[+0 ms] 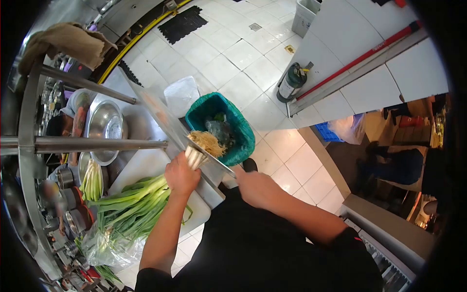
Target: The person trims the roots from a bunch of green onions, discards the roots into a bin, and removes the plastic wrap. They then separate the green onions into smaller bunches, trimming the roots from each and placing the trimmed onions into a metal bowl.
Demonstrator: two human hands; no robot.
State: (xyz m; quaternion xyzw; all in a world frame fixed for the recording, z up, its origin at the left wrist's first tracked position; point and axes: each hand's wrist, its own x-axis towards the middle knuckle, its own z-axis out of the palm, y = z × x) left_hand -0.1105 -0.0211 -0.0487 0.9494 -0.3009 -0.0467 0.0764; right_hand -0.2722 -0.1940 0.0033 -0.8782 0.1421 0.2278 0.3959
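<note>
My left hand (182, 174) is closed around the white ends of a bunch of leeks (138, 192), whose long green leaves trail back over the white cutting board (201, 208). In my right hand (258, 187) is the handle of a knife (216, 162). Its blade crosses the bunch just beyond my left hand, right at the base of the shaggy, pale roots (208, 141). Those roots hang past the edge of the counter, over a bin (249, 141) with a teal liner and scraps inside.
Trimmed white stalks (91, 180) lie in a metal bowl on the left, near another steel bowl (106, 127). Steel shelf rails (97, 143) run above the counter. A clear plastic bag (109, 249) sits under the leaves. A green cylinder (292, 82) stands by the wall.
</note>
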